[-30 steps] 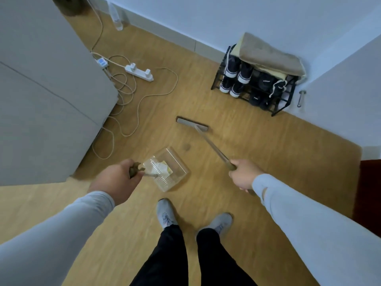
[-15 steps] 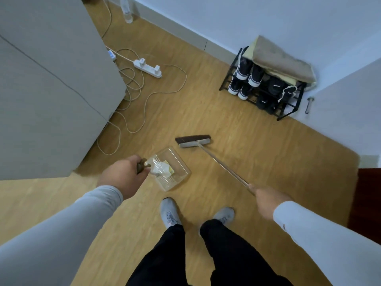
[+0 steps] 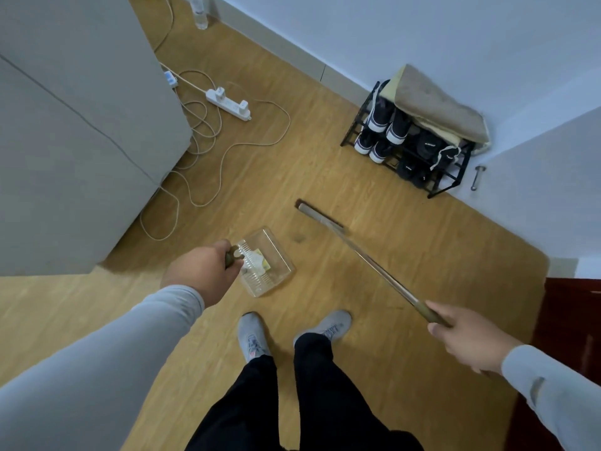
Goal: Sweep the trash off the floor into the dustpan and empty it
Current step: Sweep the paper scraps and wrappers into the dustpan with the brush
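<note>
Two hands work over the wooden floor (image 3: 325, 164). The left hand (image 3: 198, 271) has its fingers curled round the dark handle of a clear plastic dustpan (image 3: 276, 258), which is held low over the middle of the floor, just ahead of the person's grey shoes (image 3: 252, 333). Whether the pan touches the floor cannot be told. Inside it lies a small heap of trash (image 3: 258, 260): pale crumpled paper with a yellowish scrap, gathered toward the handle end beside the comb-like ridges. The pan is see-through, so the floor shows through its walls.

The right hand (image 3: 468, 336) grips the top end of the broom (image 3: 367, 258), fingers wrapped round its brownish grip. The thin metal shaft slants away to a narrow dark head on the floor, right of the dustpan and apart from it.

A black shoe rack (image 3: 409, 154) against the far wall holds several pairs of dark shoes, with a folded towel (image 3: 435, 105) on top. A white power strip (image 3: 229, 104) and looped cables lie beside a grey cabinet (image 3: 65, 125) at the floor's left edge.
</note>
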